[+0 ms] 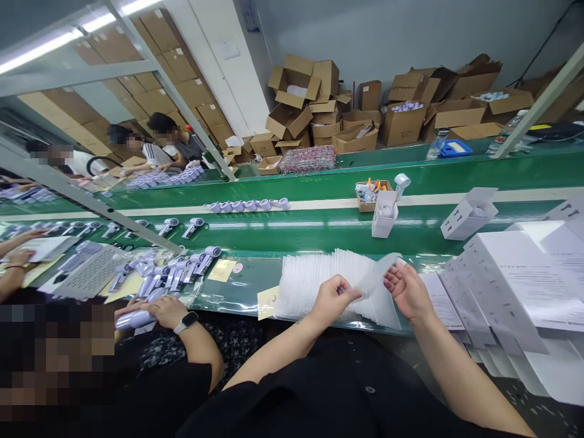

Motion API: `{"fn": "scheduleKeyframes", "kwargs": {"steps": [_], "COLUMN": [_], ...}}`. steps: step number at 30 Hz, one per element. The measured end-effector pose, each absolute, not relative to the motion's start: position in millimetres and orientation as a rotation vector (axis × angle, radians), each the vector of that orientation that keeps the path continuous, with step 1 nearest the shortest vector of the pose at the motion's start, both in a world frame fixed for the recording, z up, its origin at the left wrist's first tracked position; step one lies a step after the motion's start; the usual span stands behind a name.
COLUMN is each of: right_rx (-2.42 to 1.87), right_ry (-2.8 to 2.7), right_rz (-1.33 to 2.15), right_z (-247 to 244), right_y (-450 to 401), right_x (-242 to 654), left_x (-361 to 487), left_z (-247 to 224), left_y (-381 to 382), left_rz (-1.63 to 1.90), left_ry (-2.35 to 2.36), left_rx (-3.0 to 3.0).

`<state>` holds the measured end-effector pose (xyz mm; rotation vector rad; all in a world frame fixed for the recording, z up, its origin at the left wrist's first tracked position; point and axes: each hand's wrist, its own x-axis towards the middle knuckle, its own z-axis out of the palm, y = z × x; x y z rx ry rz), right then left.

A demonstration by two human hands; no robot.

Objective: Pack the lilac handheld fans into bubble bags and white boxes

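A translucent bubble wrap bag (375,275) is stretched between my two hands, above a fanned stack of similar bags (310,283) on the bench. My left hand (335,296) pinches its lower left corner between thumb and fingers. At its upper right edge is my right hand (407,289), thumb and fingers closed on the film with the palm turned up. Left of the stack lies a yellow paper note (268,303) with handwriting. White printed boxes (515,274) are piled to the right of my right hand.
Beyond the bags, an open white box (384,214) stands on the green conveyor (319,228) beside a small carton of parts (367,196). Another open box (469,213) lies farther right. At left, a co-worker's hands (168,311) hold a lilac handheld device (134,319), near several similar devices (182,271).
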<state>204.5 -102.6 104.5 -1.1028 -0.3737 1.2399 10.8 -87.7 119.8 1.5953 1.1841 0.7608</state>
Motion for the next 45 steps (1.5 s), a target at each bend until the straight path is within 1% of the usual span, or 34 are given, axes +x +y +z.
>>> {"fn": "scheduleKeyframes", "kwargs": {"steps": [3, 8, 11, 14, 17, 21, 24, 28, 31, 37, 42, 45], "right_rx": [-1.046, -1.098, -1.118, -1.092, -1.092, -1.137, -1.257, -1.361, -1.396, -1.404, -1.32, -1.349], "right_ry": [-0.47, -0.903, -0.862, -0.719, -0.72, -0.92, -1.068, -1.068, -1.051, -1.125, -1.151, -1.222], "right_rz": [1.2, 1.227, 1.309, 1.366, 1.384, 1.312, 1.24, 1.227, 1.209, 1.16, 1.186, 1.156], "right_z": [117, 122, 122, 127, 131, 130, 128, 130, 132, 133, 134, 132], "right_y": [-115, -129, -128, -126, -128, -134, -136, -134, -133, -130, -122, -116], "right_x": [191, 165, 161, 164, 164, 158, 158, 163, 166, 165, 159, 156], "left_x": [11, 14, 15, 11, 9, 9, 9, 8, 7, 2, -3, -10], "left_z": [135, 140, 138, 137, 138, 142, 144, 140, 136, 139, 143, 139], "left_y": [-85, -98, -101, -96, -91, -90, -88, -87, -90, -94, -99, -103], "left_rz": [0.834, 0.75, 0.716, 0.818, 0.892, 0.875, 0.852, 0.77, 0.745, 0.782, 0.802, 0.809], "left_ry": [1.15, 1.095, 1.102, 1.131, 1.17, 1.178, 1.097, 1.0, 0.946, 0.92, 1.043, 1.111], "left_rx": [1.366, 1.613, 1.591, 1.444, 1.414, 1.393, 1.217, 0.953, 0.897, 1.025, 1.231, 1.388]}}
